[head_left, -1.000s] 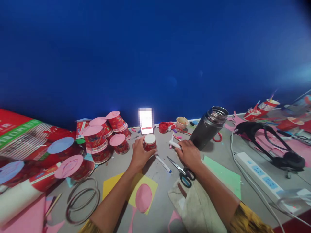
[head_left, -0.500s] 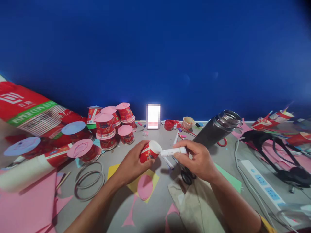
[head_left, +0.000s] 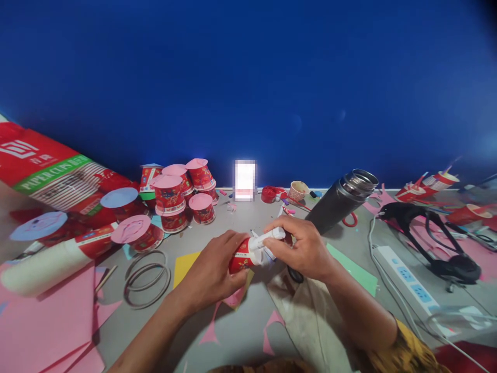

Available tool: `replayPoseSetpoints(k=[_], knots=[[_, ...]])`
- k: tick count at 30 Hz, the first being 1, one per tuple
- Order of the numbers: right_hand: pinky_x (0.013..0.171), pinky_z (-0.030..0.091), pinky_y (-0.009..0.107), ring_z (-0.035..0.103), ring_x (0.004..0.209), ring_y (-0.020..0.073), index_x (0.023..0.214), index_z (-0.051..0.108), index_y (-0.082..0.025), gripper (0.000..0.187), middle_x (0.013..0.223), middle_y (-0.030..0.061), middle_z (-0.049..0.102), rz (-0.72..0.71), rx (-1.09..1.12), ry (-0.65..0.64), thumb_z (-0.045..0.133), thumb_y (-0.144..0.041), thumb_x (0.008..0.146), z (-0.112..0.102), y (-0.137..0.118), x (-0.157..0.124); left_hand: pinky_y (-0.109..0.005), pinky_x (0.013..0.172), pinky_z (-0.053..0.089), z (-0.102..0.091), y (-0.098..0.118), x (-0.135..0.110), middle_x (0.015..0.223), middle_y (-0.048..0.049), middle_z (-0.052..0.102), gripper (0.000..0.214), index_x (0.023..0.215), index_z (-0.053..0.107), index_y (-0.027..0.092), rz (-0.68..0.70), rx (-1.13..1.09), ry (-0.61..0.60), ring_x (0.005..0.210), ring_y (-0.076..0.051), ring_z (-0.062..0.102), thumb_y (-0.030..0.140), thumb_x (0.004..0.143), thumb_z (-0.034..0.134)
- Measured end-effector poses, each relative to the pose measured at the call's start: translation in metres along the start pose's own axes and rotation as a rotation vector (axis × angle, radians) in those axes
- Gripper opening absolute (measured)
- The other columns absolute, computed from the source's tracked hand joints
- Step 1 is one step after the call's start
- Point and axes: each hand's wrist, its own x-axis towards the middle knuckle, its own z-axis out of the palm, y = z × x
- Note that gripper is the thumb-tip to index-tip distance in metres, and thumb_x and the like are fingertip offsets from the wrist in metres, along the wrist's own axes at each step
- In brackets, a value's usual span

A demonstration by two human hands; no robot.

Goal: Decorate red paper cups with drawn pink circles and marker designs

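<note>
Beyond, a blue wall [head_left: 248, 77]; below, a gray tabletop [head_left: 233, 336]. At lower center of the frame, clasped in the left hand [head_left: 217, 269], a tilted red paper cup [head_left: 238, 256]; at its white end, pinched in the right hand [head_left: 305, 248], a white glue stick [head_left: 269, 237]. Left of center, stacked pink-topped paper cups [head_left: 169, 194].

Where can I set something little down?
Try the grey table between the glowing screen, the pink-topped cups and the left hand, or the front patch between the pink scraps. It's crowded on the left around the paper-cup bag, and right around the black headgear and power strip.
</note>
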Motion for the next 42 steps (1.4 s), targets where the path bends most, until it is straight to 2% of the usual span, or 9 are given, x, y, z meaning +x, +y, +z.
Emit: replayPoseSetpoints(k=[5, 8, 16, 19, 25, 28, 31, 37, 42], knots=[[0.051, 0.036, 0.023, 0.046, 0.053, 0.0109, 0.08, 0.072, -0.021, 0.014, 0.062, -0.0036, 0.058, 0.198, 0.087, 0.018, 0.066, -0.033, 0.085, 0.0, 0.007, 0.005, -0.043, 0.1, 0.05, -0.001, -0.002, -0.003, 0.122, -0.0095, 0.07, 0.056, 0.133, 0.062, 0.024, 0.086, 0.027, 0.047, 0.112, -0.03, 0.065, 0.017, 0.078, 0.066], [0.048, 0.032, 0.022, 0.041, 0.051, 0.0102, 0.078, 0.072, -0.02, 0.018, 0.059, -0.0046, 0.052, 0.308, 0.15, 0.019, 0.066, -0.036, 0.083, -0.003, 0.014, 0.006, -0.041, 0.099, 0.051, 0.001, -0.005, -0.005, 0.122, -0.0082, 0.07, 0.055, 0.131, 0.061, 0.026, 0.088, 0.006, 0.103, 0.112, -0.029, 0.066, 0.015, 0.077, 0.064], [0.049, 0.03, 0.023, 0.038, 0.053, 0.0103, 0.078, 0.075, -0.018, 0.023, 0.06, -0.0037, 0.051, 0.357, 0.234, 0.03, 0.067, -0.039, 0.084, -0.005, 0.025, -0.006, -0.039, 0.092, 0.054, 0.005, -0.01, -0.003, 0.119, -0.0073, 0.07, 0.048, 0.127, 0.06, 0.024, 0.021, -0.075, 0.235, 0.105, -0.027, 0.067, 0.018, 0.079, 0.065], [0.049, 0.033, 0.023, 0.042, 0.053, 0.0108, 0.08, 0.075, -0.018, 0.019, 0.06, -0.0032, 0.055, 0.3, 0.181, 0.064, 0.066, -0.035, 0.086, 0.0, 0.016, -0.014, -0.04, 0.091, 0.054, 0.006, -0.012, -0.002, 0.118, -0.0067, 0.071, 0.047, 0.128, 0.059, 0.024, -0.014, -0.063, 0.273, 0.105, -0.027, 0.068, 0.021, 0.082, 0.065], [0.056, 0.041, 0.024, 0.053, 0.055, 0.0112, 0.087, 0.075, -0.018, 0.011, 0.068, -0.0002, 0.068, -0.032, -0.012, 0.113, 0.066, -0.024, 0.091, 0.01, -0.002, -0.023, -0.043, 0.091, 0.053, 0.009, -0.015, -0.003, 0.116, -0.0053, 0.072, 0.049, 0.128, 0.06, 0.024, -0.026, 0.007, 0.244, 0.103, -0.027, 0.069, 0.021, 0.08, 0.067], [0.058, 0.043, 0.025, 0.056, 0.058, 0.0126, 0.092, 0.075, -0.018, 0.012, 0.071, 0.0013, 0.07, -0.156, -0.061, 0.109, 0.067, -0.025, 0.095, 0.012, -0.004, -0.021, -0.045, 0.092, 0.052, 0.01, -0.015, -0.005, 0.113, -0.0054, 0.072, 0.048, 0.127, 0.061, 0.024, 0.01, 0.073, 0.21, 0.102, -0.028, 0.069, 0.02, 0.08, 0.067], [0.06, 0.043, 0.026, 0.056, 0.06, 0.0134, 0.093, 0.075, -0.018, 0.012, 0.072, 0.0016, 0.07, -0.196, -0.091, 0.11, 0.067, -0.026, 0.096, 0.012, -0.004, -0.016, -0.047, 0.096, 0.05, 0.011, -0.014, -0.006, 0.114, -0.0069, 0.072, 0.05, 0.128, 0.061, 0.023, 0.086, 0.168, 0.207, 0.104, -0.03, 0.069, 0.017, 0.078, 0.067], [0.057, 0.04, 0.025, 0.054, 0.057, 0.0115, 0.084, 0.074, -0.019, 0.009, 0.069, -0.0012, 0.069, 0.004, -0.086, 0.12, 0.069, -0.024, 0.088, 0.012, 0.002, -0.005, -0.061, 0.109, 0.039, 0.014, -0.016, -0.009, 0.118, -0.0124, 0.07, 0.057, 0.134, 0.06, 0.019, 0.226, 0.355, 0.233, 0.107, -0.033, 0.068, 0.016, 0.078, 0.068], [0.051, 0.035, 0.022, 0.049, 0.053, 0.0097, 0.077, 0.072, -0.019, 0.013, 0.061, -0.0045, 0.06, 0.225, 0.031, 0.07, 0.067, -0.028, 0.084, 0.007, 0.009, 0.001, -0.062, 0.109, 0.037, 0.013, -0.016, -0.009, 0.117, -0.0128, 0.069, 0.057, 0.135, 0.059, 0.018, 0.248, 0.374, 0.225, 0.108, -0.033, 0.067, 0.013, 0.079, 0.066]])
